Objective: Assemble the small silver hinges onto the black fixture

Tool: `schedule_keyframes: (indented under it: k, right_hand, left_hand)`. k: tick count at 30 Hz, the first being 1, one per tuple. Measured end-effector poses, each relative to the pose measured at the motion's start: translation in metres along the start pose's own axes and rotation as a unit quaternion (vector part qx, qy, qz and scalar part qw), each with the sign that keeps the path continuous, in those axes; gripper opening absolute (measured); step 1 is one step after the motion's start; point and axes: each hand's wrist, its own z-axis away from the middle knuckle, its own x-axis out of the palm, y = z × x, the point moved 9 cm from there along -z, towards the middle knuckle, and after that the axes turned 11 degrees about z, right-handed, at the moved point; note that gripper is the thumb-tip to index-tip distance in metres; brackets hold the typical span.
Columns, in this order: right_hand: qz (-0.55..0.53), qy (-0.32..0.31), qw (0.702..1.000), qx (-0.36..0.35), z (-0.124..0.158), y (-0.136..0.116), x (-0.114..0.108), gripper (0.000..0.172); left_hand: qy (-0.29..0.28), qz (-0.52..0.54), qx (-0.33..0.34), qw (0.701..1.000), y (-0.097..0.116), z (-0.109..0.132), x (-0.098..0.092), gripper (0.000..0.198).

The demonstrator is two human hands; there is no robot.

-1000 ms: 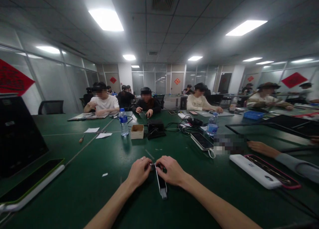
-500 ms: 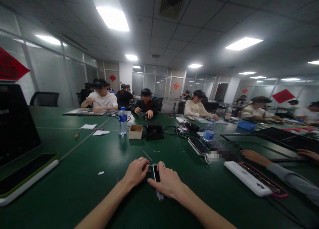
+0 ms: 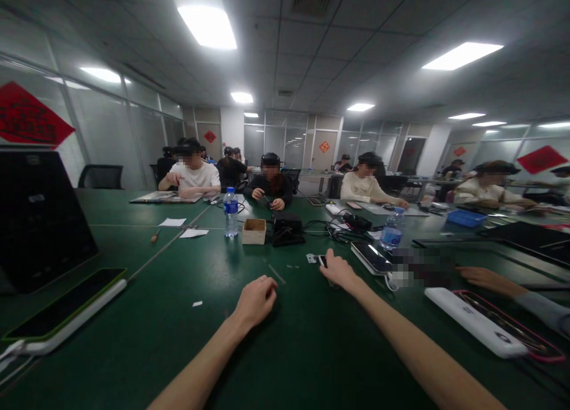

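Observation:
My right hand point(image 3: 339, 270) is closed on a small slim device with a dark face and pale edges point(image 3: 322, 260), over the table right of centre. The hand covers most of it, so its exact kind is unclear. A small silvery-white piece point(image 3: 310, 258) shows just left of the device; whether the two are joined I cannot tell. Nearer to me, my left hand point(image 3: 256, 303) rests on the green tabletop point(image 3: 285, 350). Its fingers are curled in and nothing shows in them.
Beyond my hands stand a water bottle point(image 3: 230, 214), a small open box point(image 3: 254, 232) and a black device point(image 3: 287, 229) with cables. Rightward are a phone point(image 3: 371, 258), another bottle point(image 3: 392, 229), a white power bank point(image 3: 474, 321) and a co-worker's hand point(image 3: 490, 280). A dark screen point(image 3: 44, 220) stands left.
My right hand has carried the slim device forward and right, away from my left hand. The silvery piece now lies beside the device there. My left hand has stayed near its place.

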Motion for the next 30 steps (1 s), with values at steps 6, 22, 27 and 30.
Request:
schedule_keyframes:
  k: [6, 22, 27, 30]
  right_hand:
    - [0.032, 0.024, 0.999, 0.027, -0.059, 0.032, 0.0, 0.044]
    - [0.015, 0.046, 0.998, -0.035, -0.128, 0.034, 0.034, 0.049]
    - [0.019, 0.048, 0.998, -0.038, -0.138, 0.038, 0.038, 0.045]
    - [0.022, 0.05, 0.998, -0.039, -0.141, 0.039, 0.04, 0.047]
  left_hand:
    - [-0.033, 0.017, -0.031, 0.999, -0.009, 0.0, 0.008, 0.021]
    - [-0.054, -0.001, 0.002, 0.999, -0.009, -0.003, 0.018, 0.02]
    - [-0.053, -0.012, 0.009, 0.998, -0.01, -0.002, 0.021, 0.02]
    - [-0.055, -0.016, 0.007, 0.998, -0.009, -0.001, 0.021, 0.019]
